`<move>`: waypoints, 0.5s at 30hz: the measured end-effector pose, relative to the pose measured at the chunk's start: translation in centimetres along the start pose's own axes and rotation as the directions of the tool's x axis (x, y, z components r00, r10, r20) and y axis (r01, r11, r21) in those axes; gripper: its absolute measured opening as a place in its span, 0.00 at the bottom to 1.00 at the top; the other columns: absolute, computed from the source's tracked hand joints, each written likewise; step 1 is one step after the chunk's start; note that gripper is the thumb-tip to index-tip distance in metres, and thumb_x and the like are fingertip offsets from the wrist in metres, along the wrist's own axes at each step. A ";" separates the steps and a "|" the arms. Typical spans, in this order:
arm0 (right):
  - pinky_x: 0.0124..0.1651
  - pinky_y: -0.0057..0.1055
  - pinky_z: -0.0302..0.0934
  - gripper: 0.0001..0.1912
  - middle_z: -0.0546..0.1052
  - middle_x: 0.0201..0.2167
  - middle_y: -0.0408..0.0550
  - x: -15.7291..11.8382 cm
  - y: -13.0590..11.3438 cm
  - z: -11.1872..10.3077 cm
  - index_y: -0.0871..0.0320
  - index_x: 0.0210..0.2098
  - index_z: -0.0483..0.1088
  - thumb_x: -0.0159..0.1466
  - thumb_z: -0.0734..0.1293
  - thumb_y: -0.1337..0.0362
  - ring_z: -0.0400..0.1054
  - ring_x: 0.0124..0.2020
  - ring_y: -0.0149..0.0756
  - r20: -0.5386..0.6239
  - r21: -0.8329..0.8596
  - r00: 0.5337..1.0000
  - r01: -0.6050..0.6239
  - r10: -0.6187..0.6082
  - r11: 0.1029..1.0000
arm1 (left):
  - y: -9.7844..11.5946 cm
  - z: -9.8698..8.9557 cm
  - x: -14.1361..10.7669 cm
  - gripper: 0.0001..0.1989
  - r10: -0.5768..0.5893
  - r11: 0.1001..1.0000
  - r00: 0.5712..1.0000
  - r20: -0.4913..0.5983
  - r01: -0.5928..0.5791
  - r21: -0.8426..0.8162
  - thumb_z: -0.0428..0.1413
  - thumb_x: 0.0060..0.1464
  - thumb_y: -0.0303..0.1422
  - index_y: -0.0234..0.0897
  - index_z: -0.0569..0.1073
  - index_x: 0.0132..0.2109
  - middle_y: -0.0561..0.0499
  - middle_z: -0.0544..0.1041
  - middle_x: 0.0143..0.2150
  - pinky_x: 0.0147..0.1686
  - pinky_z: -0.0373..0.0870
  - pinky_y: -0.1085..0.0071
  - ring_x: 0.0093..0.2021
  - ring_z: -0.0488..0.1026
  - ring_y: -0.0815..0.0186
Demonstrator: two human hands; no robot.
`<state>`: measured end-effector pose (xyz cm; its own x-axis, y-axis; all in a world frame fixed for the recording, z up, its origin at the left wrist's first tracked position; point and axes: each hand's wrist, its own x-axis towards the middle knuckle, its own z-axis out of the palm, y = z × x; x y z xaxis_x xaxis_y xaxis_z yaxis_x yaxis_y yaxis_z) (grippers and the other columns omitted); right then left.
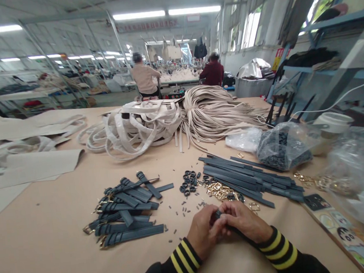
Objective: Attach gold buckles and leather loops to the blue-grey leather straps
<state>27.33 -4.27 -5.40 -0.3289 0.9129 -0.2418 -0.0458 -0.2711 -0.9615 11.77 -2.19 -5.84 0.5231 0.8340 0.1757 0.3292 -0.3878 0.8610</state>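
Note:
My left hand (205, 228) and my right hand (245, 220) meet close to the table's front. Their fingers are closed together on a small dark blue-grey strap piece (218, 213), mostly hidden by the fingers; whether a loop or buckle is on it I cannot tell. Just beyond the hands lie gold rectangular buckles (218, 190) and small dark strap loops (189, 182). Flat dark straps (245, 175) are stacked to the right of these. Left of my hands is a pile of dark straps fitted with gold buckles (127, 209).
Beige strap bundles (212, 112) and coiled webbing (142, 123) cover the table's back. Beige panels (38, 164) lie left. Plastic bags (284, 144) and a patterned board (346, 232) are at right. Two people (145, 78) sit at a farther table.

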 end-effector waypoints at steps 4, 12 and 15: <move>0.23 0.23 0.60 0.17 0.72 0.22 0.43 -0.1 0.0 -0.2 0.61 0.29 0.61 0.53 0.66 0.53 0.67 0.21 0.28 0.036 -0.026 0.999 -0.024 0.025 0.999 | -0.4 0.2 -0.1 0.12 0.045 0.995 0.998 0.032 -0.048 0.092 0.43 0.57 0.32 0.35 0.70 0.33 0.48 0.70 0.28 0.31 0.62 0.72 0.29 0.67 0.66; 0.21 0.23 0.60 0.15 0.72 0.19 0.42 0.2 0.3 0.2 0.60 0.29 0.58 0.56 0.63 0.54 0.66 0.17 0.27 -0.005 -0.062 0.999 -0.033 0.033 0.998 | -0.5 1.4 -0.3 0.09 0.203 0.906 0.974 -0.101 -0.148 0.398 0.42 0.55 0.27 0.33 0.65 0.32 0.42 0.69 0.33 0.34 0.66 0.66 0.36 0.67 0.61; 0.15 0.19 0.52 0.08 0.67 0.14 0.37 0.2 0.2 -0.2 0.58 0.29 0.57 0.59 0.59 0.59 0.58 0.12 0.23 -0.070 -0.180 0.997 -0.026 0.014 0.983 | 0.0 1.1 -0.3 0.06 0.262 0.911 0.962 -0.079 -0.219 0.350 0.43 0.53 0.25 0.34 0.64 0.32 0.43 0.68 0.35 0.36 0.66 0.66 0.37 0.65 0.62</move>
<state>27.40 -4.07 -5.67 -0.2626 0.9282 -0.2636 0.1332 -0.2357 -0.9627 12.48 -2.85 -6.39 0.5274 0.7317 0.4318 0.4606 -0.6733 0.5783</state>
